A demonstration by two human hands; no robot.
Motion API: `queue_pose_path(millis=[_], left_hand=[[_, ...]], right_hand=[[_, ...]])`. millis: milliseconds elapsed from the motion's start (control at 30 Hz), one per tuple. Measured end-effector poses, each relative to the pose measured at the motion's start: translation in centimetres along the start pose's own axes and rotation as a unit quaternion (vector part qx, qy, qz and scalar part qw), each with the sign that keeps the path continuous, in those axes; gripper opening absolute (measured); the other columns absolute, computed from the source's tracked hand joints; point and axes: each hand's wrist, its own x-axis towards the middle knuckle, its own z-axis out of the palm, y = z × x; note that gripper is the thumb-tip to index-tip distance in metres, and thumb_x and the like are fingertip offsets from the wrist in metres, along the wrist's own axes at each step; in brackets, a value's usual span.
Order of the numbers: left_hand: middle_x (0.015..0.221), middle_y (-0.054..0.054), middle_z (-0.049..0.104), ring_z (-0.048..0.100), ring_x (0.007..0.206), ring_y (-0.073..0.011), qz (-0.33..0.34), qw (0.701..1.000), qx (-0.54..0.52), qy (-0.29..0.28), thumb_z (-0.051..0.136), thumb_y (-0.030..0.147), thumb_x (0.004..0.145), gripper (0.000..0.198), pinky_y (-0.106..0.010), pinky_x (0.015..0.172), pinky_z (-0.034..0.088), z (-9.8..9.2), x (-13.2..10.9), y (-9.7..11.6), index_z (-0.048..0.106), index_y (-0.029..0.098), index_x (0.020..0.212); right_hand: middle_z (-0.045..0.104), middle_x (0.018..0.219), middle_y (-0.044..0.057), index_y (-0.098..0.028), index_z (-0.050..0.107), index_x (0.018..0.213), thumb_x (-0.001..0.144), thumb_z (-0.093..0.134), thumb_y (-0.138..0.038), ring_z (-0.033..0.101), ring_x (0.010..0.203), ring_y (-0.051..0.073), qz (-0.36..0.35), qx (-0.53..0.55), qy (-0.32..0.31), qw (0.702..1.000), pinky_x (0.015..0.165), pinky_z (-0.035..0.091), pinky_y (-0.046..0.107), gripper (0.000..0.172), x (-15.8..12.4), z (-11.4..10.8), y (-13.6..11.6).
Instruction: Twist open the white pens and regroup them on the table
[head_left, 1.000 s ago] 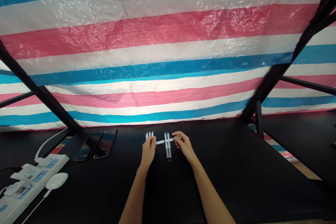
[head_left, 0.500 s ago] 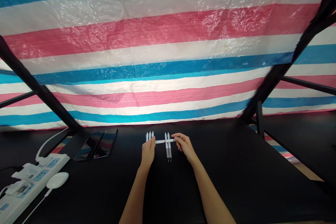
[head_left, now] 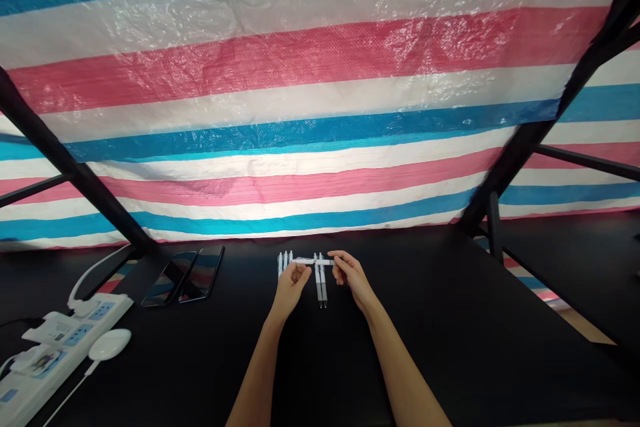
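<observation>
A white pen (head_left: 314, 261) is held crosswise above the black table (head_left: 430, 333), pinched at its right end by my right hand (head_left: 350, 275). My left hand (head_left: 290, 285) sits just under its left end with the fingers curled; whether they touch the pen is unclear. Two more white pens (head_left: 321, 287) lie side by side on the table under the held one. Another small group of white pens (head_left: 284, 259) lies to the left, partly hidden by my left hand.
Two dark phones (head_left: 183, 275) lie flat at the left. A white power strip (head_left: 55, 340) with plugs and a white round charger (head_left: 109, 344) sit at the far left edge. A striped tarp (head_left: 320, 113) and black frame bars (head_left: 525, 140) stand behind the table.
The crosswise pen has risen slightly toward the tarp. My left hand has let go of its left end and dropped a little below it, fingers curling.
</observation>
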Motion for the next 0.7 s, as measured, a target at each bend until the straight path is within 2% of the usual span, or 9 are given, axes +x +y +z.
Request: queue_pose_path(millis=[167,333,400,500,600,700], left_hand=[[0.063,0.002,0.054,0.047,0.047,-0.0080,0.004,0.999,-0.052,-0.014,0.057,0.053,0.073,0.039,-0.022,0.047,0.038,0.5,0.1,0.2,0.056,0.016,0.085],[0.071,-0.001,0.060,0.052,0.052,-0.0085,0.004,0.995,-0.099,-0.011,0.057,0.051,0.075,0.040,-0.023,0.052,0.042,0.3,0.0,1.3,0.058,0.016,0.094],[0.073,-0.001,0.060,0.052,0.053,-0.0087,-0.001,0.993,-0.115,-0.002,0.058,0.050,0.074,0.040,-0.023,0.053,0.043,0.4,0.0,1.6,0.059,0.016,0.095],[0.068,0.000,0.057,0.051,0.053,-0.0087,-0.007,0.992,-0.122,0.020,0.058,0.049,0.074,0.035,-0.023,0.054,0.041,0.3,-0.1,1.7,0.059,0.016,0.085],[0.057,0.003,0.049,0.049,0.053,-0.0093,-0.003,0.993,-0.092,0.075,0.055,0.048,0.076,0.032,-0.022,0.055,0.039,-0.3,0.1,1.3,0.056,0.016,0.071],[0.063,0.002,0.050,0.050,0.060,-0.0110,0.003,0.989,-0.023,0.149,0.054,0.044,0.077,0.028,-0.022,0.057,0.039,-1.2,0.4,0.6,0.055,0.017,0.070]], right_hand=[[0.058,0.055,-0.002,-0.017,0.060,0.097,0.079,0.055,-0.049,0.040,0.041,0.008,0.021,-0.007,-0.079,0.997,0.045,0.028,0.022,0.037,-0.4,0.7,0.0],[0.063,0.059,0.001,-0.016,0.057,0.104,0.083,0.051,-0.050,0.043,0.043,0.009,0.028,-0.030,-0.134,0.990,0.046,0.031,0.022,0.041,-0.5,1.3,0.6],[0.063,0.059,0.001,-0.015,0.055,0.107,0.083,0.050,-0.051,0.041,0.041,0.009,0.030,-0.046,-0.151,0.987,0.045,0.031,0.022,0.044,-0.5,1.3,0.9],[0.064,0.059,0.000,-0.015,0.052,0.113,0.082,0.051,-0.051,0.040,0.040,0.008,0.031,-0.077,-0.169,0.982,0.043,0.029,0.021,0.047,-0.4,1.0,1.0],[0.062,0.056,-0.001,-0.016,0.052,0.113,0.082,0.052,-0.049,0.040,0.039,0.008,0.017,-0.104,-0.131,0.986,0.043,0.029,0.021,0.046,-0.3,0.4,0.8],[0.057,0.051,-0.003,-0.016,0.056,0.104,0.080,0.052,-0.049,0.038,0.038,0.008,0.000,-0.112,-0.050,0.992,0.042,0.028,0.021,0.041,0.0,-0.1,0.5]])
